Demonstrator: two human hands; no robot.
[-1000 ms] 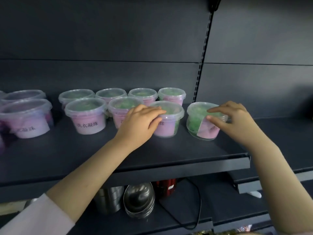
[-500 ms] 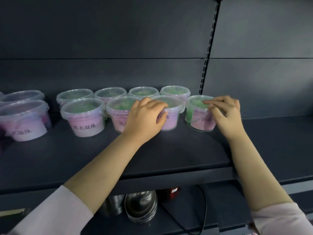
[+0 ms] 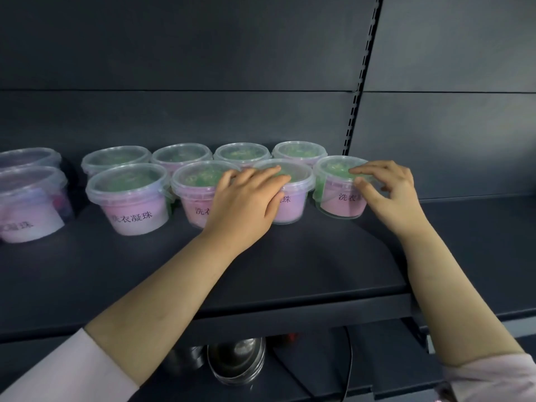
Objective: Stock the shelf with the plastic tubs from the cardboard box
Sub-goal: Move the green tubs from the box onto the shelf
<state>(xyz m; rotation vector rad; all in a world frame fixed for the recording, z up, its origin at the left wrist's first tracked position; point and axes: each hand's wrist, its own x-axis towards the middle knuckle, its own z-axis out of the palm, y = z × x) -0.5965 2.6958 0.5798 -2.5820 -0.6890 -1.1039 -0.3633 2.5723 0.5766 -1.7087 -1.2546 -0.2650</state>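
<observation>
Right hand pinches rightmost clear round plastic tub lid-to-wall, front row of dark metal shelf; left hand clasps neighbouring tub. Probably light (thin, slick walls), so grip at the rim.

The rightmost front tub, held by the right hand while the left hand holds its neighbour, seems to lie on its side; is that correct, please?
Not quite: the rightmost front tub stands upright on the shelf, as the head view shows. The right hand does hold it, and the left hand its neighbour.
</observation>
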